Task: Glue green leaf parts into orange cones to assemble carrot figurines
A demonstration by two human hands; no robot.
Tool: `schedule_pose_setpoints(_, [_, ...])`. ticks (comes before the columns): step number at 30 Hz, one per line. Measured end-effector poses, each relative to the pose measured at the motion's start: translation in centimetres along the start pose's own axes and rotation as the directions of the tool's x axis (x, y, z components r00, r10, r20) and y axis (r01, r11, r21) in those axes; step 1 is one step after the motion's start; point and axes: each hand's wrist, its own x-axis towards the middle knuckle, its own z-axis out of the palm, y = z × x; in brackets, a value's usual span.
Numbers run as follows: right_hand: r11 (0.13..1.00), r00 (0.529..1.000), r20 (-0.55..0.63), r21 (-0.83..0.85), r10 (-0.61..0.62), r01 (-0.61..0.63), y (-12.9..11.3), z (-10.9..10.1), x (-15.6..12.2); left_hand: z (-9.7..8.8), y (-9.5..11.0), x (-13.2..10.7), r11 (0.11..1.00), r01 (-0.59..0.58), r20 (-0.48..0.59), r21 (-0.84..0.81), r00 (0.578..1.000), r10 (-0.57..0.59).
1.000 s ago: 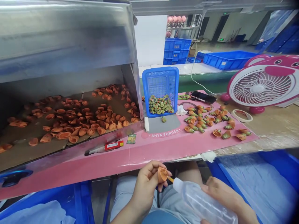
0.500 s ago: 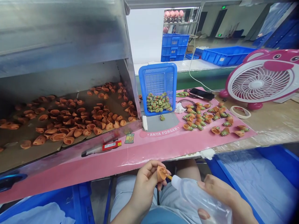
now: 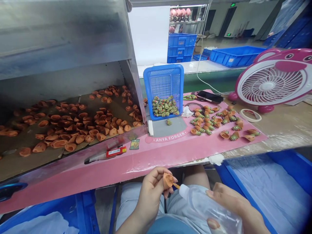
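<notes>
My left hand [image 3: 151, 191] pinches a small orange cone-shaped part [image 3: 167, 180] just below the table's front edge, over my lap. A clear squeeze bottle [image 3: 207, 209] lies in my right hand [image 3: 234, 208], and its orange nozzle tip [image 3: 176, 186] touches the opening of the orange part. Many more orange parts [image 3: 73, 125] are spread on brown cardboard inside a metal hood [image 3: 63, 42] at the left. Orange parts joined with green pieces [image 3: 214, 122] lie on the pink sheet [image 3: 170, 152] at the right.
A blue basket [image 3: 163, 81] lies tipped on its side with green pieces [image 3: 165, 108] spilling out. A pink fan [image 3: 273, 84], a tape roll [image 3: 249, 115] and a phone [image 3: 209, 96] are at the right. A lighter [image 3: 116, 151] lies near the front. Blue bins [image 3: 275, 188] sit beneath.
The view has shifted slightly, and my right hand has closed a little more around the bottle. The nozzle stays at the orange part in my left hand.
</notes>
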Motion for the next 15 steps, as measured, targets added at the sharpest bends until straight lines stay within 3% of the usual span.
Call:
schedule_pose_setpoints(5, [0.990, 0.990, -0.015, -0.002, 0.140, -0.140, -0.9, 0.1, 0.1, 0.1, 0.1, 0.0, 1.000, 0.027, -0.005, 0.004, 1.000, -0.027])
schedule_pose_setpoints(10, [0.984, 0.984, 0.004, 0.004, 0.176, -0.176, -1.1, 0.2, 0.1, 0.2, 0.1, -0.1, 1.000, 0.029, -0.007, 0.009, 1.000, -0.029])
schedule_pose_setpoints(15, [0.998, 0.997, -0.049, -0.021, 0.057, -0.058, -0.4, 0.3, -0.1, 0.1, 0.1, -0.1, 0.999, 0.028, -0.007, 0.019, 1.000, -0.028])
